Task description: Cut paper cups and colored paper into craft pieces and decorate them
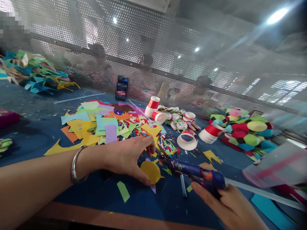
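Observation:
My right hand (229,204) is wrapped round the handle of a dark blue hot glue gun (199,174). A small red light glows on its side, and its nozzle points left. My left hand (129,156), with a silver bangle on the wrist, reaches in from the left. Its thumb and fingers are apart, the thumb tip at the edge of a yellow paper circle (150,172) on the dark blue tabletop. The fingers curl above the paper scraps beyond it. Just below the nozzle lies a clear glue stick (183,187).
Coloured paper scraps (83,129) cover the table's middle. Paper cups (211,132) and a stack of cut cup pieces (177,118) stand beyond. Multicoloured paper balls (249,131) and a translucent container (275,163) are at right. A phone (122,88) leans against the perforated metal screen (168,57).

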Motion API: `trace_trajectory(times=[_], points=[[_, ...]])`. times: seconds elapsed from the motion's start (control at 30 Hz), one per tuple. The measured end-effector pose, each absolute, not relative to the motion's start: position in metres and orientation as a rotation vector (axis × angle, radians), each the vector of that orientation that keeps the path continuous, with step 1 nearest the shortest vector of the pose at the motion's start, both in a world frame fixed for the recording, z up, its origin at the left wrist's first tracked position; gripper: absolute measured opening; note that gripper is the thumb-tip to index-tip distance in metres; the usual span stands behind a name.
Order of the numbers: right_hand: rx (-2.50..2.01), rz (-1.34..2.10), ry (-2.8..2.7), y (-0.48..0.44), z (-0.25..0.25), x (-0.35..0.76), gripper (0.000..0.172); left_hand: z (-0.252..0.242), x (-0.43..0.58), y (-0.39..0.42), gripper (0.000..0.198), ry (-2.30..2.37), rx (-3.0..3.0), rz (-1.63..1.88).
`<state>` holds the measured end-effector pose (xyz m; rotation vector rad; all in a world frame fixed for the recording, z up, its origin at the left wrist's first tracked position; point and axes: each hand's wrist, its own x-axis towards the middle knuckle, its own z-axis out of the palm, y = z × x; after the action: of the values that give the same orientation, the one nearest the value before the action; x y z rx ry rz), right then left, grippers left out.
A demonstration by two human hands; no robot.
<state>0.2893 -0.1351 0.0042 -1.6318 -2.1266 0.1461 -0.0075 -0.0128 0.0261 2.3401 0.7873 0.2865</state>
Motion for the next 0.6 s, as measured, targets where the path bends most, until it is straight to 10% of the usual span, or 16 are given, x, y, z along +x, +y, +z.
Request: trace_trajectory(times=[0.3, 0.6], points=[[-1.705, 0.091, -2.165, -0.127, -0.015, 0.295, 0.052, 0.023, -0.004, -0.012, 0.069, 0.647, 2.294, 0.331], [-1.703, 0.043, -2.156, -0.126, -0.007, 0.286, 0.044, 0.025, -0.005, -0.013, 0.072, 0.649, 2.301, 0.303]])
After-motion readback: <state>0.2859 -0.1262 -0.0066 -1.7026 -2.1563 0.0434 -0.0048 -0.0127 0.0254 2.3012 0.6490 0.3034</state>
